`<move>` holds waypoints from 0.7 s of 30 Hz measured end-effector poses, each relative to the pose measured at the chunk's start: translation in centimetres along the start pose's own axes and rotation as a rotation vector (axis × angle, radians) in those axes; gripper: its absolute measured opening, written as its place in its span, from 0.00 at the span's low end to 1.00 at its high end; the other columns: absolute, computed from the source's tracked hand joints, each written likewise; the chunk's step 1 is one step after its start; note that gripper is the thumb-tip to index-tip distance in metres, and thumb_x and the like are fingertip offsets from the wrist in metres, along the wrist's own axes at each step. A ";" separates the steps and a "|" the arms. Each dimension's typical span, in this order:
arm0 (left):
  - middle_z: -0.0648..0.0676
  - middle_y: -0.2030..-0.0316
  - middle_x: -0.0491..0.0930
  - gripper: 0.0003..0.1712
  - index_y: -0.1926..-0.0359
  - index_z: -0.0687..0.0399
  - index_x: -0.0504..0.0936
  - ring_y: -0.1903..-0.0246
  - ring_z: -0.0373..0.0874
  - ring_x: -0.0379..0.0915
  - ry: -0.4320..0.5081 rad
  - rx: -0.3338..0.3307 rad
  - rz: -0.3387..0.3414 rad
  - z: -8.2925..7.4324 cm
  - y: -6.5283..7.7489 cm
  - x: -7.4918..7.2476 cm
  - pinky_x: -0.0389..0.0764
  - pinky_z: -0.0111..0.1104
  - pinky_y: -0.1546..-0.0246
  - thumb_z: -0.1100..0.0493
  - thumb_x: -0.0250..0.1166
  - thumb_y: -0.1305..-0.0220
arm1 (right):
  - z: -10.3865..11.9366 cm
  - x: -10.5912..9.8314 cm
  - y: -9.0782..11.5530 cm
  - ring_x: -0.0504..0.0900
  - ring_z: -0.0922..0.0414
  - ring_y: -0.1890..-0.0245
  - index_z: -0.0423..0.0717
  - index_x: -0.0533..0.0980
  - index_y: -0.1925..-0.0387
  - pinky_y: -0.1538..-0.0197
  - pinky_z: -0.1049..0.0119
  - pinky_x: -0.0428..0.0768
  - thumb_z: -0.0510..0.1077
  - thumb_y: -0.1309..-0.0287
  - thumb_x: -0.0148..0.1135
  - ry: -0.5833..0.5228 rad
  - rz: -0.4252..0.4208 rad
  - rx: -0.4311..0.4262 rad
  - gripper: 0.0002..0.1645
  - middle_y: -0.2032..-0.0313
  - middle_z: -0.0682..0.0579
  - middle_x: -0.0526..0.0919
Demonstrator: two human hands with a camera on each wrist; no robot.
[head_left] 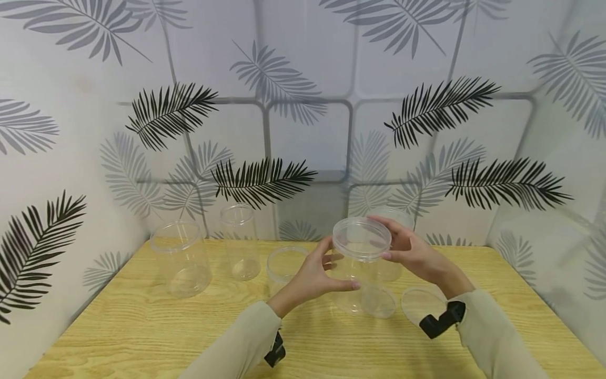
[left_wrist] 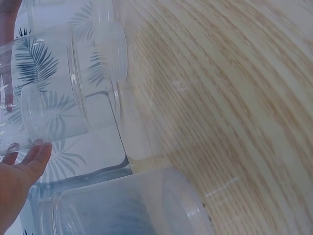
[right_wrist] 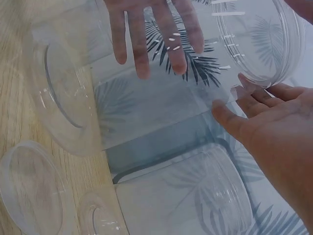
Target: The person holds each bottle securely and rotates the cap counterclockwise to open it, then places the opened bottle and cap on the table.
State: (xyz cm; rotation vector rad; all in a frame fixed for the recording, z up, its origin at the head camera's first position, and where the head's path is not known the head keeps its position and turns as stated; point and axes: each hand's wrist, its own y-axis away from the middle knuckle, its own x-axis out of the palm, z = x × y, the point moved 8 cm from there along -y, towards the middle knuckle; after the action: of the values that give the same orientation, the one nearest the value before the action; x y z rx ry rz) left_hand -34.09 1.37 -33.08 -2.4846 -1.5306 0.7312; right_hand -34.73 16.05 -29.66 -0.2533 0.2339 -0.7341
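A clear jar (head_left: 358, 271) is sitting upright between the hands; the views are not showing whether its base is touching the tabletop (head_left: 341, 350). The wood is stretching in front of the jar, its back edge running behind. A round lid (head_left: 421, 305) is lying right of the jar, a short jar (head_left: 279, 268) standing left. The left hand (head_left: 312, 272) is gripping its body, fingers apart; the right hand (head_left: 423, 256) is curling round its rim.
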 end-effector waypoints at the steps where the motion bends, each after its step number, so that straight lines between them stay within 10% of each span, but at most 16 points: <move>1: 0.58 0.40 0.64 0.52 0.33 0.49 0.54 0.43 0.56 0.67 0.000 -0.003 -0.002 -0.4 0.2 0.0 0.71 0.44 0.44 0.64 0.74 0.57 | 0.0 0.0 0.1 0.65 0.55 0.40 0.44 0.41 0.30 0.45 0.66 0.73 0.33 0.39 0.52 0.003 -0.003 0.000 0.43 0.38 0.53 0.61; 8: 0.59 0.41 0.64 0.52 0.33 0.51 0.53 0.42 0.58 0.66 0.010 0.000 -0.021 -1.8 0.6 -0.2 0.69 0.46 0.43 0.63 0.73 0.56 | 0.4 0.2 0.8 0.62 0.66 0.38 0.43 0.40 0.30 0.44 0.73 0.70 0.33 0.42 0.55 0.101 -0.155 -0.010 0.46 0.34 0.55 0.54; 15: 0.60 0.40 0.63 0.52 0.33 0.53 0.53 0.41 0.61 0.64 0.006 0.009 -0.026 -1.8 0.5 -0.4 0.68 0.48 0.42 0.62 0.73 0.55 | 0.6 0.4 1.3 0.51 0.40 0.33 0.40 0.45 0.31 0.49 0.78 0.72 0.35 0.46 0.62 0.292 -0.419 0.040 0.47 0.32 0.40 0.51; 21: 0.60 0.40 0.63 0.51 0.33 0.53 0.53 0.41 0.60 0.64 0.011 0.006 -0.030 -1.8 0.5 -0.4 0.68 0.49 0.42 0.64 0.73 0.55 | 0.6 0.9 1.1 0.53 0.36 0.34 0.40 0.48 0.32 0.53 0.74 0.75 0.36 0.48 0.64 0.348 -0.488 0.058 0.47 0.35 0.39 0.57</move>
State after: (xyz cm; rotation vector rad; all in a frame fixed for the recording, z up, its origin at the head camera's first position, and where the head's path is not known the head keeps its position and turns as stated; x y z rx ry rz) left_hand -32.94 1.00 -31.53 -2.4518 -1.5562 0.7155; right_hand -33.23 16.27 -29.58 -0.1242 0.4901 -1.2689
